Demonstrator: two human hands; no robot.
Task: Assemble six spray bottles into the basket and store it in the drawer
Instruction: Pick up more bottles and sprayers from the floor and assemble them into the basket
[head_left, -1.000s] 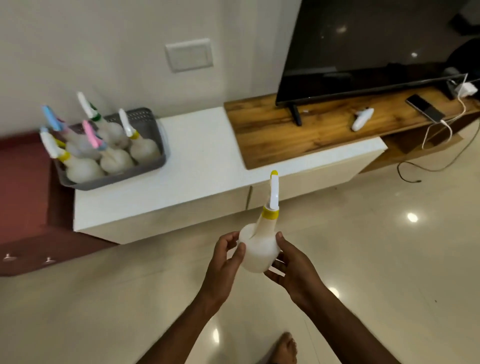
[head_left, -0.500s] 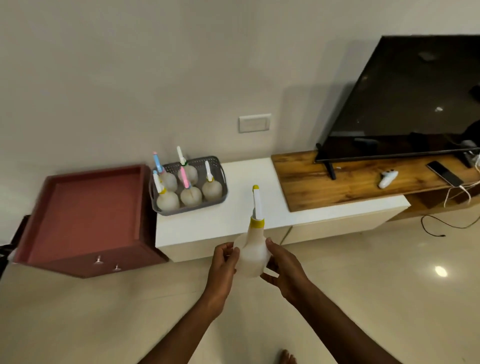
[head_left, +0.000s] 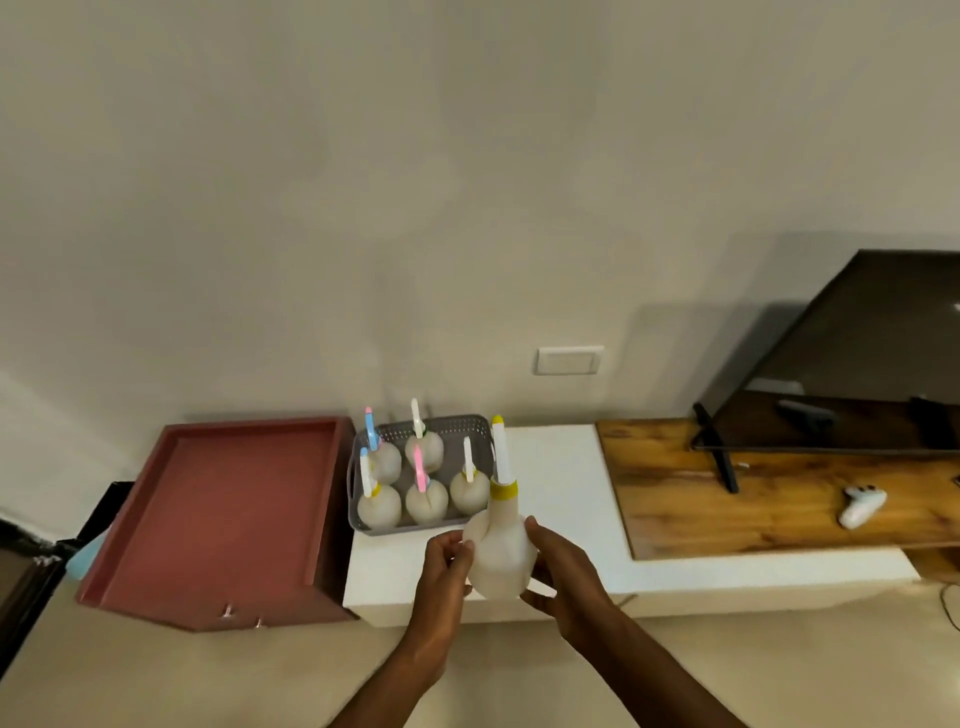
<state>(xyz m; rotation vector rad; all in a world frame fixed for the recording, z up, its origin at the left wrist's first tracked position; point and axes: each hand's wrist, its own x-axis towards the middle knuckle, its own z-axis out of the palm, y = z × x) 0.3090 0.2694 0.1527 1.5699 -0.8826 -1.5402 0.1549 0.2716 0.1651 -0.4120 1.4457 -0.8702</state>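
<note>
Both hands, the left hand (head_left: 445, 564) and right hand (head_left: 558, 569), are clasping the yellow-collared bottle (head_left: 500, 545) upright; it should be lowered nozzle-up into the basket (head_left: 457, 427)'s vacant rear-right slot.

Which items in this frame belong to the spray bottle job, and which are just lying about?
Job: held bottle, left hand, right hand, five bottles in grey basket, open red drawer.
Lying about: television, game controller, wall switch.
</note>
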